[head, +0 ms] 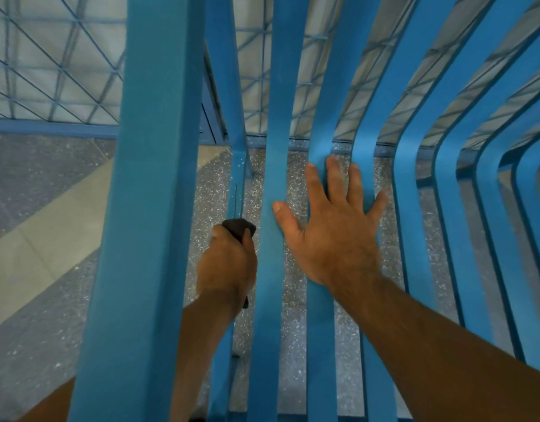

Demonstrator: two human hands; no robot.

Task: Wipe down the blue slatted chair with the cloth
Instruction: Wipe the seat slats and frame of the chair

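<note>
My left hand (229,263) curls round a dark wadded cloth (239,228), low between the blue painted slatted chair's (154,178) thick frame bar and its first slat. My right hand (329,236) lies flat across the slats (fingers spread wide). Beyond are a speckled grey floor (293,178) and a blue mesh fence (49,71).

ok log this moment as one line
left hand: grips cloth at thin bar of blue slatted chair | right hand: open, flat on slats

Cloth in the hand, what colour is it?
Dark brown, nearly black; the head view shows the cloth in the left hand.
</note>
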